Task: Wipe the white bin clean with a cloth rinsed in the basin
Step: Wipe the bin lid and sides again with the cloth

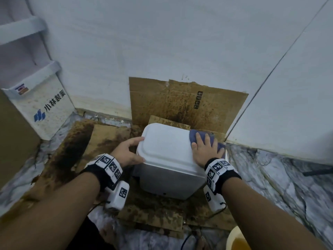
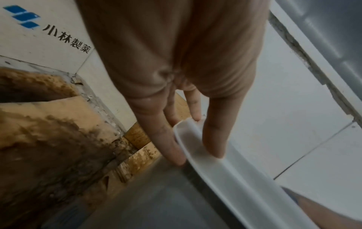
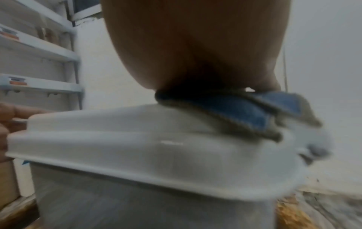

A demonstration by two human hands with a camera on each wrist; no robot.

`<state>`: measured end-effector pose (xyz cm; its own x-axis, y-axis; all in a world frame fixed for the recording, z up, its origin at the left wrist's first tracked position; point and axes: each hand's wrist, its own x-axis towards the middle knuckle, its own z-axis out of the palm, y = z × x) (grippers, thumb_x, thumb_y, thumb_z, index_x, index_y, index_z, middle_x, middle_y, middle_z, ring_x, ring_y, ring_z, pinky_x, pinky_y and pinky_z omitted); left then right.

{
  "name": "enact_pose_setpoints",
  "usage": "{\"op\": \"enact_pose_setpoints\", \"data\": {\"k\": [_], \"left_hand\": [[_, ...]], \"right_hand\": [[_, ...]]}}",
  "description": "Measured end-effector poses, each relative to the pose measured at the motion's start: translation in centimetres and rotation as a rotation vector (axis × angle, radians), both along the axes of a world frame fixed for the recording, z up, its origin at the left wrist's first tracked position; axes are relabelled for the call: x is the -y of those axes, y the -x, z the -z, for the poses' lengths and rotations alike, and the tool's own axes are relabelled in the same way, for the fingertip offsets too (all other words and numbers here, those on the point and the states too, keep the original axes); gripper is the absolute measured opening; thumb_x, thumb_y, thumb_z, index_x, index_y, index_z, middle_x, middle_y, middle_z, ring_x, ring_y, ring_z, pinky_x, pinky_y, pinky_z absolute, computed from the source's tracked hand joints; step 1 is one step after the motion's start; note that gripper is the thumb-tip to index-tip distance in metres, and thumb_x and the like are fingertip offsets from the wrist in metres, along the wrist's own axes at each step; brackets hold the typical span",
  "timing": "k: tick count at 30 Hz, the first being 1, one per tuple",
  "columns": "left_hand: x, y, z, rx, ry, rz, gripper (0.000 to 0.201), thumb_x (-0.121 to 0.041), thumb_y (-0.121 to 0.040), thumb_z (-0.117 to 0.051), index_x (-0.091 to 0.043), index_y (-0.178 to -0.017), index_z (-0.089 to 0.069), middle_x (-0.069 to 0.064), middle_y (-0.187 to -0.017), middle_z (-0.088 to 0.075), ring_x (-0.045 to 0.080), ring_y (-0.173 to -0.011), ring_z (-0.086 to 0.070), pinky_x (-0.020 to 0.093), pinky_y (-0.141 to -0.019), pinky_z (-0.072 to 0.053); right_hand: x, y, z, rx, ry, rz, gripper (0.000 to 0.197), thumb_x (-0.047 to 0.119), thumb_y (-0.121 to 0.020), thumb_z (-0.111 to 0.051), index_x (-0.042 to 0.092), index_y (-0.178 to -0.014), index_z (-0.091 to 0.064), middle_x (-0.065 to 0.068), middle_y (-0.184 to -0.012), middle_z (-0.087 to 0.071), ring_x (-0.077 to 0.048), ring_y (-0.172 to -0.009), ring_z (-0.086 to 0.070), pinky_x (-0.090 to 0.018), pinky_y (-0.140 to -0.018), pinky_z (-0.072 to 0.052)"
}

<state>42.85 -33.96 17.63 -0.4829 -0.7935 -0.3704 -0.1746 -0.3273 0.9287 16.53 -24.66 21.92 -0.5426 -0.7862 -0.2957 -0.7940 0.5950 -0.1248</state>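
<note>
The white bin [image 1: 167, 148] stands on stained cardboard, lid closed, in the corner of the room. My left hand [image 1: 140, 149] grips the lid's left rim, thumb on top and fingers along the side; the left wrist view shows my left hand [image 2: 197, 155] pinching that rim [image 2: 225, 167]. My right hand [image 1: 204, 144] lies flat with straight fingers on a blue cloth [image 1: 194, 136] at the lid's far right corner. In the right wrist view the folded cloth [image 3: 245, 111] is pressed under the palm onto the lid [image 3: 156, 155]. A yellow basin [image 1: 236, 240] with brownish water shows at the bottom right.
Dirty brown cardboard [image 1: 180, 101] leans on the wall behind the bin, and more cardboard [image 1: 72, 150] covers the floor to the left. A white box with a blue logo [image 1: 43, 109] stands far left. A black cable [image 1: 315, 171] lies on the marble floor at right.
</note>
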Motion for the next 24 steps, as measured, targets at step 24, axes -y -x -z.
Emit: {"op": "enact_pose_setpoints", "data": {"k": [24], "left_hand": [[-1.4, 0.0, 0.8, -0.042, -0.067, 0.034, 0.093, -0.002, -0.053, -0.086, -0.03, -0.131, -0.043, 0.009, -0.104, -0.063, 0.017, -0.085, -0.069, 0.033, -0.059, -0.057]], "right_hand": [[1.5, -11.0, 1.1, 0.053, 0.182, -0.643, 0.047, 0.046, -0.101, -0.025, 0.042, -0.148, -0.023, 0.001, -0.162, -0.004, -0.027, -0.149, 0.004, -0.055, -0.115, 0.008]]}}
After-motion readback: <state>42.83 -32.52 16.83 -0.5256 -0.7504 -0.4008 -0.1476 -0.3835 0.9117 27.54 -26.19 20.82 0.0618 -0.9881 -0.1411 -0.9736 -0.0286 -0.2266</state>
